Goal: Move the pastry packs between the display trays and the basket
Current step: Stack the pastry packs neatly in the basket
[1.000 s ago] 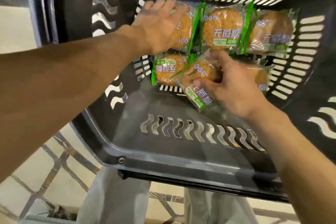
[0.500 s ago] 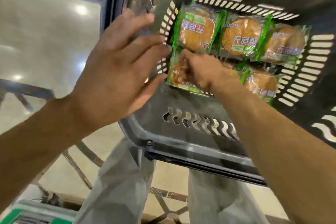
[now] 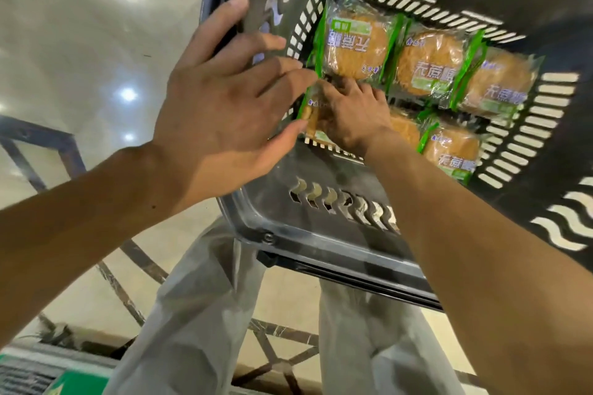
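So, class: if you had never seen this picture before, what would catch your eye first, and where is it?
First the green-edged pastry packs, lying in rows on the floor of the dark slotted basket at upper right. Next the left hand, fingers spread, hovering at the basket's left wall, while the right hand reaches inside onto a pack in the near-left corner.

Indoor light from above, wide-angle view with soft edges.

Three white glare spots shine on the glossy floor (image 3: pixel 96 51) at the upper left of the frame. The basket (image 3: pixel 337 234) interior is dim, and its slots at the right edge and upper right smear with motion blur. The wrappers of the pastry packs (image 3: pixel 426 64) catch pale reflections. Straight lines bow toward the frame edges. The forearms in the lower corners look soft and shaded.
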Tool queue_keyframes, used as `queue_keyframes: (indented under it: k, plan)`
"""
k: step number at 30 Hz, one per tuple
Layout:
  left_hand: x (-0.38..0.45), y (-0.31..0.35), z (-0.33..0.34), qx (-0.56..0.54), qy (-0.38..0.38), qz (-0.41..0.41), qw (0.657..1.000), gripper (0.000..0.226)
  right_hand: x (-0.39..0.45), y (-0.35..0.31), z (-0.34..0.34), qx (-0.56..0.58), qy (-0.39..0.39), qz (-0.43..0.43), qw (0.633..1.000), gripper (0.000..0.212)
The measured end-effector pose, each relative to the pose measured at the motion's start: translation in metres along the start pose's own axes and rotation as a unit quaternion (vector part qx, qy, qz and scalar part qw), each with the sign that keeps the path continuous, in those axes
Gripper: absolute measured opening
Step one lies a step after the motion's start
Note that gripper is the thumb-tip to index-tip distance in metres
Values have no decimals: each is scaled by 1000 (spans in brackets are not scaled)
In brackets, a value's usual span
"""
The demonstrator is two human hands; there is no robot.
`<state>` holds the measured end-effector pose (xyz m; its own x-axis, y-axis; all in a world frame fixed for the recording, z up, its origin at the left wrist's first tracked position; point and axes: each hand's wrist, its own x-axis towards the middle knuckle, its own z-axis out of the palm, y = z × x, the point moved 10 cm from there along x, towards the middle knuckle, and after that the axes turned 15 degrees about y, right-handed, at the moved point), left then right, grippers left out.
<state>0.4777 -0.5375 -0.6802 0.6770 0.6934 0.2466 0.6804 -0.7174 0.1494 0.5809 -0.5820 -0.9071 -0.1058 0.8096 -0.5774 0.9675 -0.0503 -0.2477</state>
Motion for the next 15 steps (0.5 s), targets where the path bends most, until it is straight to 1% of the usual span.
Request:
queue_keyframes:
  k: [3, 6, 10, 12, 15]
  plan:
    - [1, 1, -1, -1, 2, 3, 1000, 38, 4, -1, -6, -24, 3, -9, 1000, 71]
    - [1, 0, 0, 15, -1, 1, 1000, 39, 6, -1, -10, -31, 8, 0, 999, 70]
    - [0, -1, 2, 34, -10, 1, 999, 40, 4, -2, -8, 25, -16, 8, 1000, 72]
    - [0, -1, 3, 41, -12, -1, 999, 41, 6, -1, -7, 37, -31, 14, 999, 73]
    - [0, -1, 4, 44, -11, -2, 999, 40, 14, 1, -2, 42, -65, 23, 997, 81]
